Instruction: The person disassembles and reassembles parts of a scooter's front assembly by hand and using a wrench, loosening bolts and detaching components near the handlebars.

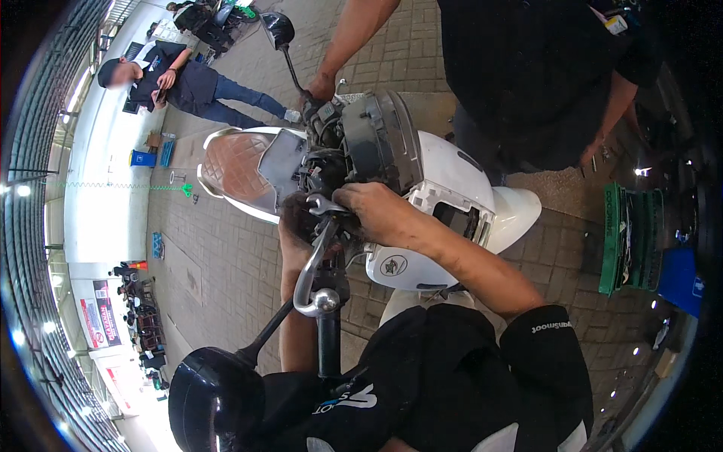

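A scooter with white body panels (452, 169) stands before me, its handlebar (325, 151) uncovered, with dark cables and parts showing. My right hand (373, 213) is closed at the middle of the near handlebar side, on a silver open-end wrench (324, 205) whose jaw sticks out to the left of my fingers. My left hand (295, 220) is closed beside the wrench jaw, behind the silver brake lever (307, 275); its fingers are partly hidden and dark. The black grip (329, 343) points toward me, with a black mirror (215, 395) at its left.
A co-worker's hand (321, 88) is at the far handlebar end, below another mirror (279, 29). Another person (173, 79) stands at upper left. The brown quilted seat (237, 166) lies left. Green crates (614, 241) and a blue bin (681, 279) stand right.
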A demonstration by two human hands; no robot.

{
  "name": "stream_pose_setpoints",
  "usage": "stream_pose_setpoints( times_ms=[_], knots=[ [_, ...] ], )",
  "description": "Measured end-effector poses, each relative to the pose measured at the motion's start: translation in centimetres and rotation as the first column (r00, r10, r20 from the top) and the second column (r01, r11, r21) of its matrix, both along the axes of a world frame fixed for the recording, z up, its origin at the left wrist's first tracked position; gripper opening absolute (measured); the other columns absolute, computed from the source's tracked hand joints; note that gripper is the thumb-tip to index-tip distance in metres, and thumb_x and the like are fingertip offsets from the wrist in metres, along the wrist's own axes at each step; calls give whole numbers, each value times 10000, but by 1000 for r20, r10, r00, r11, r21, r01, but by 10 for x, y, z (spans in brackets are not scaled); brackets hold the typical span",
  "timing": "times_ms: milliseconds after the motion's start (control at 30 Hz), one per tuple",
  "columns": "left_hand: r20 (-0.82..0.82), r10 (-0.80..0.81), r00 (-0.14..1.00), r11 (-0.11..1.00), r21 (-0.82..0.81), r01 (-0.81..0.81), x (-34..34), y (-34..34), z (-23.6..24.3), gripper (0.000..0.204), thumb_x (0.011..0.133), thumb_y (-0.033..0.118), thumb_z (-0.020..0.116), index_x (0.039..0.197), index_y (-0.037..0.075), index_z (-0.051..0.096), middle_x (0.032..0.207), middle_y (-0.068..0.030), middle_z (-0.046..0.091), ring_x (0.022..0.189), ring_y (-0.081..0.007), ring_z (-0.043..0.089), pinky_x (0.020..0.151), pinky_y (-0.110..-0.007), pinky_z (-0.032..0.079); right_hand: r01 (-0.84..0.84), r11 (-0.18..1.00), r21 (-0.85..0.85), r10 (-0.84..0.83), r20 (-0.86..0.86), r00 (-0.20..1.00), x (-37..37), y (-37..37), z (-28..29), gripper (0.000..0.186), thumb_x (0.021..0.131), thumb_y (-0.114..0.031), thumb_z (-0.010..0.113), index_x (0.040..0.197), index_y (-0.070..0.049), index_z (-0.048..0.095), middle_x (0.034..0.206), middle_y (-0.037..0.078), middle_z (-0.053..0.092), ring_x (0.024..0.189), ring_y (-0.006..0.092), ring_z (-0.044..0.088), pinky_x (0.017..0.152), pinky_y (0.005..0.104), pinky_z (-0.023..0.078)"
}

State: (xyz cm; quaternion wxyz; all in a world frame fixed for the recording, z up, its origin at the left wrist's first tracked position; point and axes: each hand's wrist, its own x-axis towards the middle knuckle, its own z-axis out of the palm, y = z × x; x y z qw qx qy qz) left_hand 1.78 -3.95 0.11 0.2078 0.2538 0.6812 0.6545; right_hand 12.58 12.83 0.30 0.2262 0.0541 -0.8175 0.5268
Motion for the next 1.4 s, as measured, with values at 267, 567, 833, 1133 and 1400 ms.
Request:
stream_pose_setpoints(
  times_ms=[267,567,833,1133,1400],
  knots=[
    [-256,-86,963,995,-69,71,2,-5,4,483,718,69,727,1126,69,469,1021,-68,556,884,-160,554,715,-286,477,-71,997,26,71,-7,997,1,-1,2,466,664,-25,664,1117,6,556,975,187,600,921,362,588,811,387,483],
    [-269,-42,962,996,-82,21,7,-8,8,507,716,68,735,1139,69,457,967,-45,551,842,-153,539,708,-280,464,-51,999,1,51,23,998,3,-4,6,421,660,-35,670,1066,1,564,984,169,602,929,348,590,826,381,480],
    [60,-94,994,995,49,91,21,-11,16,494,734,134,733,1138,70,456,979,-57,545,838,-156,543,699,-294,477,34,999,14,-33,-30,999,-2,-7,-4,360,675,-40,659,1023,2,579,949,179,604,893,358,595,797,388,488],
    [80,-71,994,996,62,66,28,-16,16,489,751,191,722,1143,71,456,983,-72,547,830,-163,552,701,-304,485,13,1000,22,-13,23,1000,-1,-7,1,406,664,-39,670,1055,0,569,939,178,605,896,366,591,785,409,482],
    [290,-42,956,996,85,18,-17,-26,-17,490,767,243,713,1147,72,455,986,-85,548,823,-169,561,703,-312,492,13,1000,8,-13,-24,1000,-2,-10,0,416,663,-20,655,1068,-3,565,917,189,607,875,366,598,776,406,486]
  ],
)
